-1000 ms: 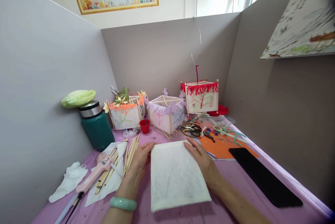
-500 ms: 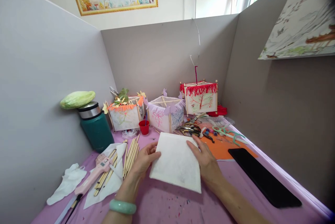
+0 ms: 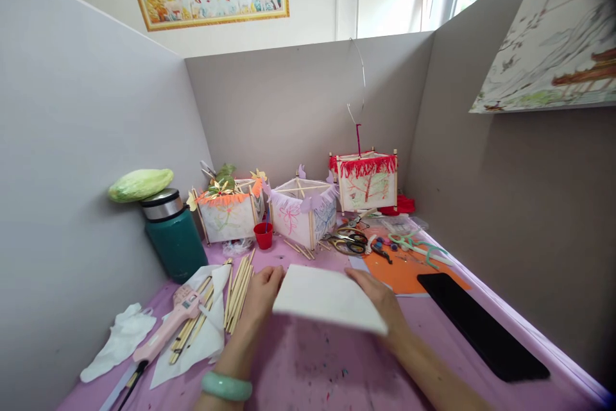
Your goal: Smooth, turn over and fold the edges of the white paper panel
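Observation:
A flat white fabric-like square (image 3: 327, 295) is held above the purple tabletop, tilted so that its near edge is raised. My left hand (image 3: 262, 292), with a green bangle on its wrist, grips the left side of the square, the fingers partly hidden. On the far right side my right hand (image 3: 380, 302) holds it, fingertips behind and thumb out of sight. Just left of my left hand lie a bundle of thin wooden sticks (image 3: 238, 292) and a pink glue gun (image 3: 173, 321) resting across a white cloth (image 3: 212, 340).
Three decorated lanterns, orange-fringed (image 3: 226, 218), lilac (image 3: 291, 218) and red-fringed (image 3: 368, 190), stand at the back. Scissors (image 3: 353, 241) and orange sheets (image 3: 399, 273) lie right, beyond a black phone-like slab (image 3: 481, 327). At left a green vegetable (image 3: 141, 184) tops a teal flask (image 3: 176, 244). Grey partitions surround the desk.
The white square has tilted, its near edge lifting, so its face looks narrower. Both hands have turned with it, and short sticks behind it have come into view.

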